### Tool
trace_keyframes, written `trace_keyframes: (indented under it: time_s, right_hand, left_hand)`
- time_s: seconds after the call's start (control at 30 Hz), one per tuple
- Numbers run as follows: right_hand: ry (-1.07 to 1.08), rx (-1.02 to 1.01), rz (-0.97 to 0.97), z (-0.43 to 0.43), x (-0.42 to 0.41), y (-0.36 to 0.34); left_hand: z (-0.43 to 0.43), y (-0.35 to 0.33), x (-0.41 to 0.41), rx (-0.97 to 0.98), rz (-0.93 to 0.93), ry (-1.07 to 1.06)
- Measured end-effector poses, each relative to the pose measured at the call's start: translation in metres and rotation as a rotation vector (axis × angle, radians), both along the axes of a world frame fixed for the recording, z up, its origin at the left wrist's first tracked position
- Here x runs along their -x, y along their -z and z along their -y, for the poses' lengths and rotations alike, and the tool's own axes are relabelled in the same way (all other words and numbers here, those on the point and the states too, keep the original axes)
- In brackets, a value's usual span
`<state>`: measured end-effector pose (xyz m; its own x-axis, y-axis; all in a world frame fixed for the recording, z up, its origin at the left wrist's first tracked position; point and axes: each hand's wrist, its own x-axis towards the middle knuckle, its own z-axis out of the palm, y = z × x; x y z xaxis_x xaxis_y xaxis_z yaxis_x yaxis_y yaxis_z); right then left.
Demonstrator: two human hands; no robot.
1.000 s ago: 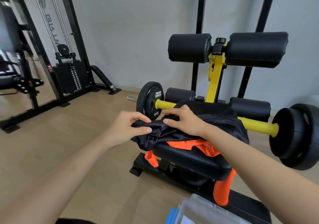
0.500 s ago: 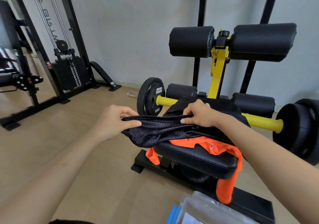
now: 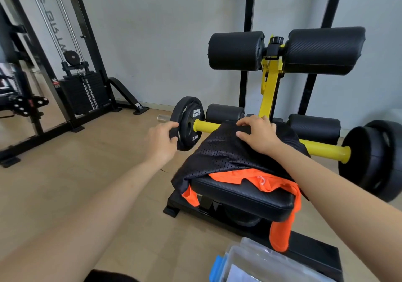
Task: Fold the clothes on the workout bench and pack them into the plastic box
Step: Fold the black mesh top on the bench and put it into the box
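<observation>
A black mesh garment (image 3: 228, 151) lies spread over the far part of the black bench pad (image 3: 241, 198). Beneath it is an orange garment (image 3: 256, 178), which hangs off the pad's left and right sides. My right hand (image 3: 257, 137) rests on the black garment's far edge, with a fold pinched between thumb and fingers. My left hand (image 3: 161, 140) hovers left of the bench in front of a weight plate, fingers loosely curled and holding nothing. The clear plastic box (image 3: 256, 262) with a blue latch sits at the bottom right, partly cut off.
A yellow bar carries a 5 kg plate (image 3: 188, 125) on the left and bigger plates (image 3: 374, 160) on the right, just behind the bench. Black foam rollers (image 3: 237, 51) stand above. A cable machine (image 3: 82, 92) is at the far left on the wooden floor.
The black garment, held stretched between both hands before, now lies on the bench. My left hand has let it go and moved left. My right hand has carried its edge to the far end.
</observation>
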<state>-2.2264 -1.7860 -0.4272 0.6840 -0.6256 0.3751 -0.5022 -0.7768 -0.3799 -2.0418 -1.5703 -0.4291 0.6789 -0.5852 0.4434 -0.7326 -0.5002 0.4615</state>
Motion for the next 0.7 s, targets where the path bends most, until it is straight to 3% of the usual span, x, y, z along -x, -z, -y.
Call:
trace_keyframes:
  time_s: [0.17, 0.27, 0.43, 0.7]
  right_hand:
    - [-0.289, -0.117, 0.05, -0.007, 0.044, -0.011]
    - [-0.371, -0.208, -0.009, -0.017, 0.077, -0.019]
    - [-0.386, -0.133, -0.193, -0.022, 0.11, -0.012]
    - [-0.299, -0.127, -0.058, -0.012, 0.137, -0.025]
  left_hand:
    - [-0.015, -0.003, 0.037, -0.062, 0.036, 0.407]
    - [-0.026, -0.003, 0.043, -0.165, 0.058, 0.532]
    - [-0.026, 0.005, 0.044, -0.254, 0.161, 0.483]
    - [-0.039, -0.014, 0.041, -0.166, 0.189, 0.358]
